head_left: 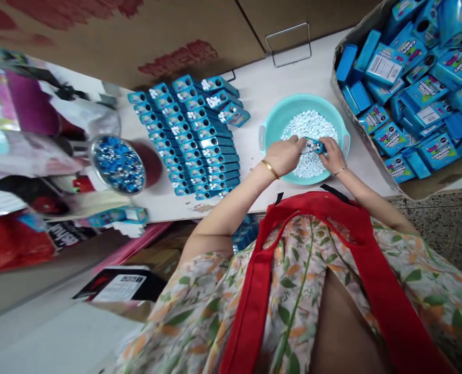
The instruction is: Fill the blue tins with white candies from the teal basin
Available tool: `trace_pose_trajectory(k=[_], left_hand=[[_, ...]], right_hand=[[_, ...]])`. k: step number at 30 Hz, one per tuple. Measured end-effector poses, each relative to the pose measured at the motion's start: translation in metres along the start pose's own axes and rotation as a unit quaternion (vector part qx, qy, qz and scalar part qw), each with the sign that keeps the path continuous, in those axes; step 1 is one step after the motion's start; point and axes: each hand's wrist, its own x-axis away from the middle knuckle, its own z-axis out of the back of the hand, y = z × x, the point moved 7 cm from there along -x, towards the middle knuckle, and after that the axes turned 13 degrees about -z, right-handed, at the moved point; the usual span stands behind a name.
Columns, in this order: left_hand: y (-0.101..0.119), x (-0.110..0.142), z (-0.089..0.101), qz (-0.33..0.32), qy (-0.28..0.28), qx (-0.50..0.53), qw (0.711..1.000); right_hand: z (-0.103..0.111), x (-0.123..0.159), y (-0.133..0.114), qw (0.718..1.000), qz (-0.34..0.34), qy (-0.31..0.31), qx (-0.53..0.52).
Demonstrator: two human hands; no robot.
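Observation:
Over a turquoise basin (pixel 267 124) of small white candies (pixel 311 124), a small blue candy box (pixel 315 145) is held up, with white pieces showing at its opening. My left hand (pixel 286 156), with a gold bangle at the wrist, has its fingers closed at the box's left end. From the other side my right hand (pixel 332 155), wearing a thin bracelet, grips the box's right end. The fingertips partly cover the box, so whether my left fingers also pinch loose candies cannot be made out.
Left of the basin stand rows of blue boxes (pixel 192 143), many with white pieces at their openings. A large carton (pixel 404 189) heaped with blue boxes is at right. Further left is a container of shiny blue wrapped pieces (pixel 117 163). Cardboard (pixel 199 31) lines the back.

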Motion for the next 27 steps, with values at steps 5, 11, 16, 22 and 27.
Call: trace_pose_trajectory(k=[5, 11, 16, 22, 27], left_hand=[[0.034, 0.007, 0.018, 0.006, -0.015, -0.049, 0.999], [-0.013, 0.024, 0.015, 0.008, 0.054, 0.022, 0.998], [-0.044, 0.005, -0.032, -0.115, 0.166, 0.173, 0.964], [-0.058, 0.001, -0.060, -0.095, 0.179, 0.226, 0.953], [-0.095, 0.035, -0.026, -0.034, 0.245, 0.204, 0.947]], right_hand=[[-0.001, 0.003, 0.001, 1.000, 0.009, 0.004, -0.009], [0.003, 0.005, -0.006, 0.999, -0.006, 0.002, -0.051], [-0.005, 0.009, -0.024, 0.995, -0.010, -0.021, -0.101], [-0.017, 0.008, -0.044, 0.992, 0.017, -0.022, -0.124], [-0.015, -0.002, -0.069, 0.991, 0.070, -0.029, -0.108]])
